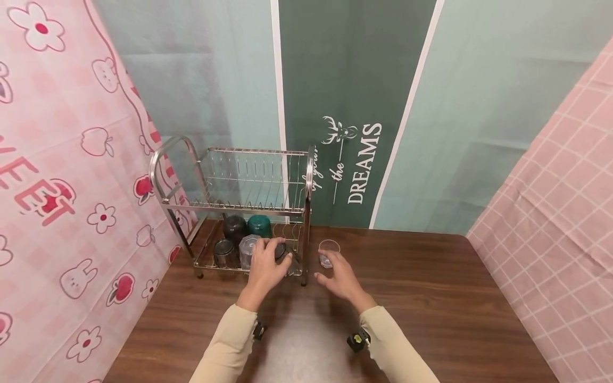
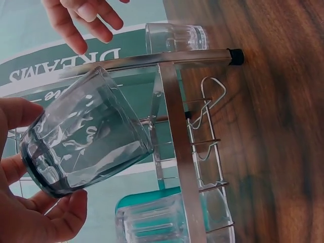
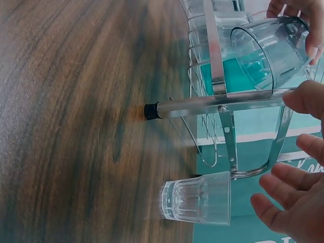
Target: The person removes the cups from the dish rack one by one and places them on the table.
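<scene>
Left hand [image 1: 268, 266] grips tilted smoky glass [image 2: 83, 139].
Eleven o'clock, rack [image 1: 239, 208] holding cups [image 1: 259, 226]; twelve o'clock, clear glass [image 3: 198, 199], right hand [image 1: 340, 277] nearby, fingers uncurled.

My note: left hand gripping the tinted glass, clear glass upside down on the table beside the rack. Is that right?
Not upside down: the right wrist view shows the clear glass standing upright on the table beside the rack. The left hand does grip the tinted glass.
</scene>
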A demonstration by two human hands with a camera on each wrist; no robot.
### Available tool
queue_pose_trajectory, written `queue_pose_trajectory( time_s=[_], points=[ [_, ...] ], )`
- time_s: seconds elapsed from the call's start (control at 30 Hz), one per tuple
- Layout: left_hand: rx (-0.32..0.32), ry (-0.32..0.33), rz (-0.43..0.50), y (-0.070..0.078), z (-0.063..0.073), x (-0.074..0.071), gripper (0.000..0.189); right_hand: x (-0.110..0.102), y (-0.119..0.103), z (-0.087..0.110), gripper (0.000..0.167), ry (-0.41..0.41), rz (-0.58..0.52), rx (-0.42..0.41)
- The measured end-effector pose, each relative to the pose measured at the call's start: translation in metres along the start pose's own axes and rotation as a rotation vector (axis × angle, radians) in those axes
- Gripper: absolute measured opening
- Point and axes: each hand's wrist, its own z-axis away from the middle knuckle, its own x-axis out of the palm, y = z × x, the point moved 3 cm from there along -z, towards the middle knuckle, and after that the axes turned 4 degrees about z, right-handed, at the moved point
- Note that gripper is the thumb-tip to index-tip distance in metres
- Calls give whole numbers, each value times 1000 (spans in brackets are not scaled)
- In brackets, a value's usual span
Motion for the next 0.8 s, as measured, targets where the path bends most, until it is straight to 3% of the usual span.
queue_pose_trajectory(
  time_s=[0.2, 0.6, 0.8],
  points=[
    [-43, 1, 46, -4, 7, -2, 35, 1, -2, 7, 59, 22, -40, -13],
    [-112, -19, 141, -13, 23, -4, 35, 11, 2, 23, 61, -8, -168, 2],
    [-124, -19, 193, -12, 26, -1, 34, 14, 6, 29, 61, -2, -272, 48]
  ],
)
